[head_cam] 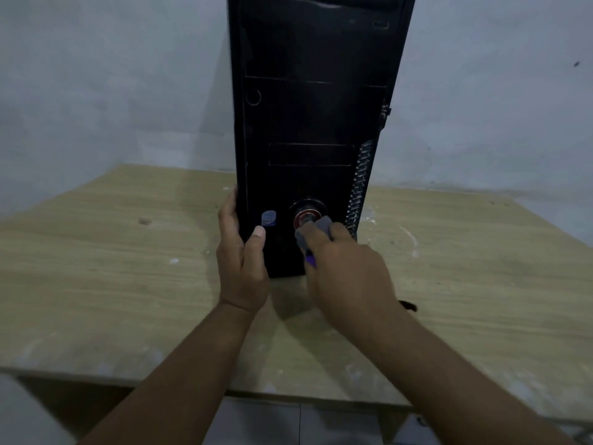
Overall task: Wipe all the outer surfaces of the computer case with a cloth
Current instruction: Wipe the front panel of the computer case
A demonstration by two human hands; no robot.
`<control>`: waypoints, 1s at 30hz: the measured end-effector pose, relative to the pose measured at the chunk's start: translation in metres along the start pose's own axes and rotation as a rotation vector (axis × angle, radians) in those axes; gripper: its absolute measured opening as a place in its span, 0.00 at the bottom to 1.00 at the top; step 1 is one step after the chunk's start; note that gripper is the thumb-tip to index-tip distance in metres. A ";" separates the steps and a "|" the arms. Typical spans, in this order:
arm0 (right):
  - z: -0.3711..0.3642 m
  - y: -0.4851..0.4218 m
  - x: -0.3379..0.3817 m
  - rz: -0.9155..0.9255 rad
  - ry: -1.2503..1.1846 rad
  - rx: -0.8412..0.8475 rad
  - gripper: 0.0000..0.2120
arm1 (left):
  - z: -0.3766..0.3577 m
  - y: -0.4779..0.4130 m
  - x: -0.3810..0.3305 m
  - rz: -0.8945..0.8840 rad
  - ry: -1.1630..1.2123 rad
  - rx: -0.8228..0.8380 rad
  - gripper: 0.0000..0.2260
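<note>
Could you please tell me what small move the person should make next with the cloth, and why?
Probably sweep the cloth leftward from the round button toward the blue sticker. The right hand presses it bunched against that button, low on the front of the computer case, and the left hand grips the case's left edge, steadying it for a sideways stroke.

Black computer case [308, 123] stands upright on the wooden table [112, 268], front panel facing us. Left hand [242, 255] grips its left edge, thumb on the front beside a blue sticker [269, 217]. Right hand [348, 271] presses a grey cloth [316, 231] onto the round red-ringed button [306, 216].
</note>
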State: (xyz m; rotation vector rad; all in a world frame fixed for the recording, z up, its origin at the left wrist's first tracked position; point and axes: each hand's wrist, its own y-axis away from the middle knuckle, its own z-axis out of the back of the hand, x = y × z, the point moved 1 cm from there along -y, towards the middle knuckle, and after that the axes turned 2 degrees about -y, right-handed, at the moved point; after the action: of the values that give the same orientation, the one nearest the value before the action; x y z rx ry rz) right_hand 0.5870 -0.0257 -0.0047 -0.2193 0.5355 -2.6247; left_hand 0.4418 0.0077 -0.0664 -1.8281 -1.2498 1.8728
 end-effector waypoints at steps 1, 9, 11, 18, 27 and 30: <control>0.006 0.000 -0.005 0.037 0.108 0.014 0.21 | 0.000 0.001 -0.001 -0.001 -0.001 0.011 0.29; 0.027 0.000 -0.018 0.163 0.343 -0.024 0.20 | -0.003 -0.001 0.005 0.006 -0.024 0.037 0.30; 0.018 0.001 -0.021 0.130 0.306 -0.032 0.20 | -0.003 -0.001 0.006 0.014 -0.018 0.030 0.29; -0.016 0.001 -0.018 -0.041 -0.304 -0.196 0.13 | -0.003 -0.002 0.008 0.059 -0.040 -0.004 0.23; -0.046 0.001 -0.017 -0.063 -0.575 -0.369 0.10 | -0.003 -0.002 0.006 0.068 -0.071 -0.042 0.22; -0.039 -0.004 -0.009 -0.064 -0.633 -0.402 0.08 | -0.004 -0.001 0.005 0.076 -0.065 -0.052 0.22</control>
State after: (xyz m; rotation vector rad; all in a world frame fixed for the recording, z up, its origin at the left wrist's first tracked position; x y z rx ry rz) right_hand 0.5843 -0.0055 -0.0396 -1.1546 0.8145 -2.2893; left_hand 0.4441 0.0135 -0.0686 -1.8802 -1.2782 1.9718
